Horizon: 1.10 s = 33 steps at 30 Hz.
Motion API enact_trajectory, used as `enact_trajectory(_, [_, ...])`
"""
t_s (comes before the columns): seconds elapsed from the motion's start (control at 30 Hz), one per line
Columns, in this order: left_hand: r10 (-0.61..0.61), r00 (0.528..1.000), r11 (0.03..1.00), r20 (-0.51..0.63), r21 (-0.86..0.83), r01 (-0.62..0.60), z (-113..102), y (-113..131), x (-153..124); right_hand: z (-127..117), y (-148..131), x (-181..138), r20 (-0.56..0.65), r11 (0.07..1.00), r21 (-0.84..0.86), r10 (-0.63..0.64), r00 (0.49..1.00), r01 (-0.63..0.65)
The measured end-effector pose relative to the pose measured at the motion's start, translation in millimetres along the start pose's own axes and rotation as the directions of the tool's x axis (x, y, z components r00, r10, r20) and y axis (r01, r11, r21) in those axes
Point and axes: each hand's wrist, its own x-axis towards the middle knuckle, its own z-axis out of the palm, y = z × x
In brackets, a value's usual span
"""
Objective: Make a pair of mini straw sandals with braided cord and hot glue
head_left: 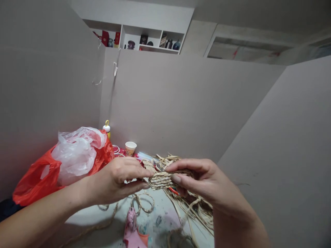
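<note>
Between my two hands, above the table, is a small piece made of stacked rows of braided straw rope (160, 181). My left hand (120, 177) pinches its left end with thumb and fingers. On the other side, my right hand (200, 177) grips the piece, the thumb along its near face and the fingers over the top and behind. The rope's far side is hidden. Below lies a pink glue gun (131, 225), beside a loop of straw rope (144, 203). Something with a red handle (173, 191) shows partly beneath the piece.
Loose straw strands (199, 212) spread behind and under my right hand. A paper cup (130, 148), pale translucent sticks (144, 156) and a yellow-white bottle (106, 128) stand or lie at the back. A red plastic bag (38, 177) with a white bag (74, 158) sits left; grey partitions (168, 103) enclose the table.
</note>
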Motion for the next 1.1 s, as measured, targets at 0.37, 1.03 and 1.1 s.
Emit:
enact_trajectory(0.37, [-0.060,0.995,0.985,0.079,-0.158,0.072,1,2,-1,-4,4,5,0.100,0.997,0.068,0.030,0.995,-0.037])
enact_trajectory(1.03, [-0.131,0.978,0.869,0.161,-0.456,0.191,5,15,0,12,19,19,0.282,0.956,0.270,0.040,0.959,-0.120])
enact_trajectory(1.1, [-0.128,0.981,0.868,0.144,-0.462,0.181,4,18,0,15,19,19,0.294,0.946,0.299,0.031,0.955,-0.123])
